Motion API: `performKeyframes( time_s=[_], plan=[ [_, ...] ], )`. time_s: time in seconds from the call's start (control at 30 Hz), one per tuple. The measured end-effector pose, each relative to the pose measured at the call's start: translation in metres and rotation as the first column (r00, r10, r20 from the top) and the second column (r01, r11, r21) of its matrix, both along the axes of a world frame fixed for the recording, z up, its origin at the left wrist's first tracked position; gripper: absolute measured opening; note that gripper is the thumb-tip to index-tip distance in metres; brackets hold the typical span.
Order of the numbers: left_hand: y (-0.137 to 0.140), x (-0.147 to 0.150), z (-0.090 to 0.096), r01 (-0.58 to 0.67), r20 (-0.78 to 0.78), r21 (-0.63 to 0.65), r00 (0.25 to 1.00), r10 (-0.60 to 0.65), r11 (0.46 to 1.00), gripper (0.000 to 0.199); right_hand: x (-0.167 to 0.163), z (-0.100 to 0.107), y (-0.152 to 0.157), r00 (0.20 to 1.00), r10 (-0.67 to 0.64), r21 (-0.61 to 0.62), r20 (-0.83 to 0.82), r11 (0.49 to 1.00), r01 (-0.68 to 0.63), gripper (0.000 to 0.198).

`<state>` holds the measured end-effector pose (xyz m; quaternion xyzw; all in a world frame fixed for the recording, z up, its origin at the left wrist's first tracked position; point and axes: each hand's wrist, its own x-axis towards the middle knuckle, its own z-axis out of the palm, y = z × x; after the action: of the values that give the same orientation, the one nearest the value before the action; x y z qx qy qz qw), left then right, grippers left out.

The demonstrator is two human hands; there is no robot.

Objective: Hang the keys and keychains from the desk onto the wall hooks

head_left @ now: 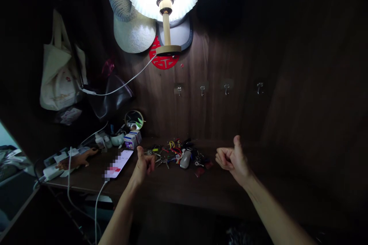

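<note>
My left hand [143, 164] is raised over the dark shelf with its fingers curled into a fist and the thumb pointing up. It holds nothing. To its left lies a phone [122, 162] with a lit screen and a white cable plugged in. My right hand [234, 160] makes the same thumb-up fist, also with nothing in it. Between the two hands a heap of keys [165, 159] with colourful key rings and tags spreads on the shelf. A grey oval fob [185, 159] sits at the front of the heap, left of my right hand.
A lit lamp [166, 26] with a pleated shade hangs above. Several metal hooks [202, 90] are on the wooden wall. Caps [135, 32] and a cloth bag [61, 72] hang at left. A round mirror [134, 120], a small box [132, 139] and bottles [100, 140] stand behind the phone.
</note>
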<state>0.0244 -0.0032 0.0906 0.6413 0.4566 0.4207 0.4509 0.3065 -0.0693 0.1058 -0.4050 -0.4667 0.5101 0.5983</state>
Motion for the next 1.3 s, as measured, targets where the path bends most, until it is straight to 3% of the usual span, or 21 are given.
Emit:
performKeyframes(
  time_s=[0.47, 0.57, 0.63, 0.7, 0.77, 0.83, 0.93, 1.07, 1.3],
  plan=[
    [0.005, 0.006, -0.002, 0.037, -0.022, 0.016, 0.999, -0.036, 0.999, 0.081, 0.000, -0.008, 0.003, 0.998, -0.012, -0.007, 0.057, 1.000, 0.012, 0.076],
    [0.011, 0.006, -0.010, 0.028, -0.038, -0.004, 0.999, -0.029, 1.000, 0.081, 0.003, -0.021, 0.011, 0.982, -0.094, -0.017, 0.164, 0.995, 0.098, 0.074],
    [0.018, 0.004, -0.020, -0.030, -0.066, 0.033, 0.997, 0.033, 0.999, 0.075, 0.007, -0.034, 0.019, 0.935, -0.228, -0.011, 0.271, 0.971, 0.239, 0.064],
    [0.026, 0.000, -0.033, -0.127, -0.111, 0.157, 0.983, 0.145, 0.979, 0.055, 0.013, -0.051, 0.027, 0.865, -0.354, 0.014, 0.354, 0.927, 0.374, 0.046],
    [0.034, -0.005, -0.049, -0.214, -0.164, 0.310, 0.948, 0.273, 0.926, 0.034, 0.020, -0.069, 0.036, 0.809, -0.410, 0.081, 0.421, 0.906, 0.416, 0.030],
    [0.039, -0.010, -0.063, -0.252, -0.238, 0.369, 0.905, 0.353, 0.895, 0.027, 0.026, -0.086, 0.045, 0.765, -0.441, 0.159, 0.470, 0.894, 0.418, 0.022],
    [0.043, -0.014, -0.075, -0.182, -0.361, 0.340, 0.881, 0.306, 0.923, 0.022, 0.032, -0.104, 0.059, 0.687, -0.493, 0.260, 0.534, 0.869, 0.421, 0.019],
    [0.042, -0.012, -0.077, -0.089, -0.429, 0.323, 0.873, 0.230, 0.942, 0.021, 0.034, -0.114, 0.074, 0.545, -0.528, 0.328, 0.651, 0.843, 0.425, 0.025],
    [0.044, -0.014, -0.077, -0.107, -0.491, 0.310, 0.833, 0.255, 0.945, 0.027, 0.028, -0.113, 0.078, 0.290, -0.424, 0.305, 0.858, 0.875, 0.377, 0.038]
  ],
)
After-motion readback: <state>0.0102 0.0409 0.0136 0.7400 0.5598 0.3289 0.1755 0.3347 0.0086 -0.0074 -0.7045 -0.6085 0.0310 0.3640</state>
